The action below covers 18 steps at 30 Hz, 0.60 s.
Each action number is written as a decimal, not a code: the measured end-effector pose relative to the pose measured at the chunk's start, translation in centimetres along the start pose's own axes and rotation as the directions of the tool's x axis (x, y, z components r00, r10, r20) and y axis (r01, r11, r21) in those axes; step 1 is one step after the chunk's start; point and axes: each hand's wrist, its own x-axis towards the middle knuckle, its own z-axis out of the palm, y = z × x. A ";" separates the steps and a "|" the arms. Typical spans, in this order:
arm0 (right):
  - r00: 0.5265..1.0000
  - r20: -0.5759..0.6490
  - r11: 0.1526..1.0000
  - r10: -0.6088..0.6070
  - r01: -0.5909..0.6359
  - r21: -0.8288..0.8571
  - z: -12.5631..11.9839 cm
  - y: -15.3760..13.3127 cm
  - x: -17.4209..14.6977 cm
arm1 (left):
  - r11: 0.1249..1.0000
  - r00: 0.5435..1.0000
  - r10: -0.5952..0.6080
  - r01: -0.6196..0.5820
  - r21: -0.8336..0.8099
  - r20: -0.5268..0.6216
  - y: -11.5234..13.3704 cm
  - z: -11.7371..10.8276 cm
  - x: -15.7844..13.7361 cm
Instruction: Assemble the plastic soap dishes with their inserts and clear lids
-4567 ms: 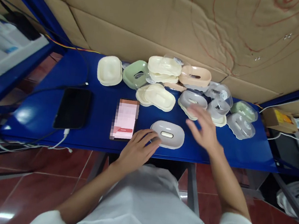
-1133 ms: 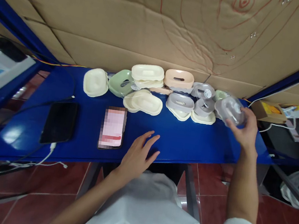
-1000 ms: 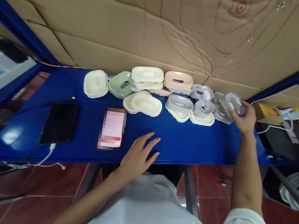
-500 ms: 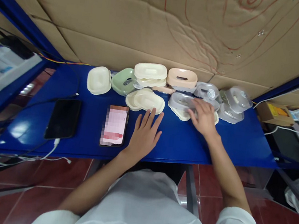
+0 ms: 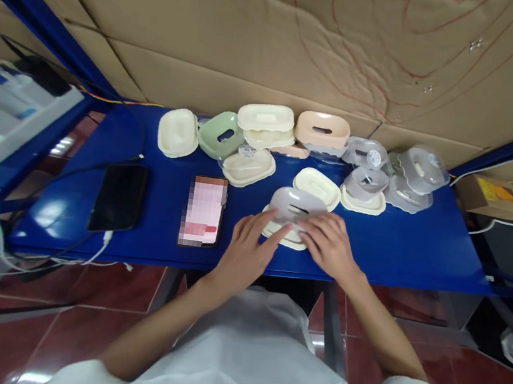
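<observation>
A grey translucent soap dish (image 5: 294, 201) with a dark slot in its floor is tilted above a cream oval tray (image 5: 285, 239) near the front of the table. My left hand (image 5: 249, 244) grips the grey dish at its left side, thumb along the front. From the right, my right hand (image 5: 330, 247) holds the same dish with fingers bent at its rim. Just behind lies a cream oval piece (image 5: 318, 186). Another grey dish (image 5: 366, 182) rests on a cream tray (image 5: 371, 204) to the right.
Along the cardboard wall stand a green dish (image 5: 220, 137), stacked cream dishes (image 5: 266, 118), a peach dish (image 5: 324, 128) and clear-covered ones (image 5: 422, 170). A phone (image 5: 203, 210) and a black tablet (image 5: 118, 196) with a cable lie left on the blue table (image 5: 399, 255).
The grey dish and a cream tray have come forward to the front of the table. My right hand moved left and nearer; my left hand shifted slightly and closed on the dish.
</observation>
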 end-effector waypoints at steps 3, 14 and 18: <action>0.997 0.008 0.997 -0.072 0.072 0.016 0.7 -2.7 -1.0 | 1.000 1.000 0.005 -0.004 0.015 -0.025 -1.5 -0.3 -0.9; 0.974 0.111 0.978 -0.196 0.202 -0.051 1.3 -3.9 -2.5 | 0.998 0.997 0.063 -0.063 0.010 -0.032 -2.4 -0.5 -2.2; 0.971 0.114 0.968 -0.210 0.190 0.167 -0.1 -2.4 -0.6 | 0.998 0.996 0.066 -0.067 -0.012 -0.064 -2.4 -0.4 -2.5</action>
